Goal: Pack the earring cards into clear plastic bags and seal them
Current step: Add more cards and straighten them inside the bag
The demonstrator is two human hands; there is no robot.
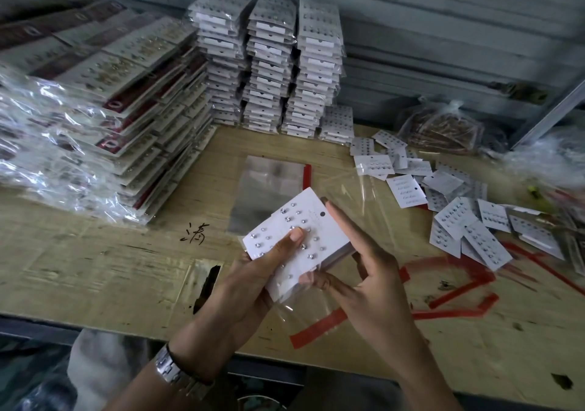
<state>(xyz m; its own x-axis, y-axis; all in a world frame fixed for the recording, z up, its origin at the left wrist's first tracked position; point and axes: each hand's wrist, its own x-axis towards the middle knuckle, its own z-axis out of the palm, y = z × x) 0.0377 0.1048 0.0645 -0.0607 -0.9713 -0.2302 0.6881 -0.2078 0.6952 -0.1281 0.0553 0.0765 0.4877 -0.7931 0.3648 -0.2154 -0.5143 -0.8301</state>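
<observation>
My left hand point(253, 279) grips a small stack of white earring cards point(313, 225) studded with silver studs, thumb pressed on the top card. A clear plastic bag with a red seal strip point(316, 325) hangs around the lower end of the stack. My right hand point(364, 271) holds the stack's right edge and the bag, its fingers mostly straight along the side. A pile of empty clear bags point(269, 189) lies flat on the table just beyond the cards. Loose unpacked earring cards point(459, 220) are scattered to the right.
Tall stacks of bagged white cards point(272, 62) stand at the back centre. Larger bagged cards with red headers point(110, 103) are piled at the left. A tied bag of brownish items point(440, 129) sits back right. The table point(95, 252) is cardboard-covered with red markings.
</observation>
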